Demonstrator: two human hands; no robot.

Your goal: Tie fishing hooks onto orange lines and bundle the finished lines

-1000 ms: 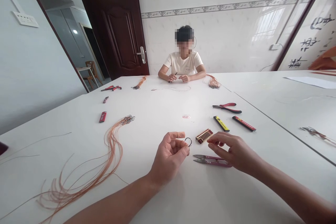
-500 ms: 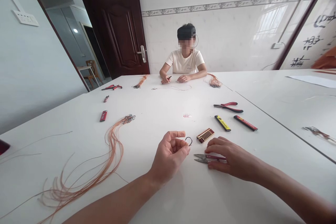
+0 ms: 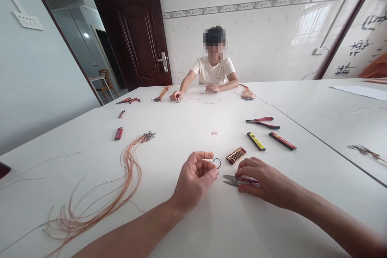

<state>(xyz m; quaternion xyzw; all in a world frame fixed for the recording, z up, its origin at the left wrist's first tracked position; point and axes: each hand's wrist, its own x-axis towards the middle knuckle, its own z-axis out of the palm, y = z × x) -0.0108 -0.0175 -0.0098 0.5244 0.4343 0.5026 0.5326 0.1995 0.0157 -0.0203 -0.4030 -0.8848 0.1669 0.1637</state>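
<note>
Grip (image 3: 262,178), right, palm-down over snips (image 3: 232,183)

Soft, fairly bright light washes the bench (image 3: 181,129); pale shadows spread below the right hand (image 3: 267,177). Past the far edge, barred glare marks the tiled wall (image 3: 260,48); wide-angle distortion stretches the corners.

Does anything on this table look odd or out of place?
Nothing looks clearly spilled or damaged. Slightly odd: a small red-and-white scrap lies alone beyond the left hand, and the orange strands fan out untidily.
</note>
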